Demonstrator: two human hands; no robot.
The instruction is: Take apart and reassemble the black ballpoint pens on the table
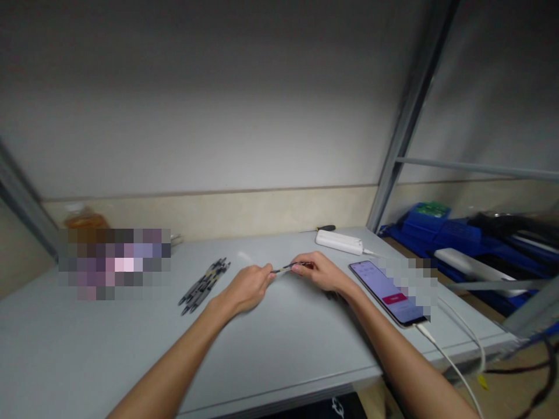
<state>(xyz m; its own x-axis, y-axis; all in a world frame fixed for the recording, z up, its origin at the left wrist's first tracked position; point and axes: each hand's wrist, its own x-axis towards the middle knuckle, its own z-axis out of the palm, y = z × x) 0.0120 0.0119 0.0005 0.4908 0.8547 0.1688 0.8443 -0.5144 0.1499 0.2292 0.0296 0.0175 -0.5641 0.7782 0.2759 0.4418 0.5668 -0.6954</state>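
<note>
Two hands, left hand (247,286) and right hand (321,270), fingers pinching opposite ends of one pen (286,267) above a grey surface (283,343), beside a pile of pens (204,284).

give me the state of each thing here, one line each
pen: held at both ends, just above the table
left hand: closed on the pen's left end
right hand: closed on the pen's right end
pile of pens: lying loose on the table
phone: screen lit, cable plugged in
power bank: lying flat, cable attached
</note>
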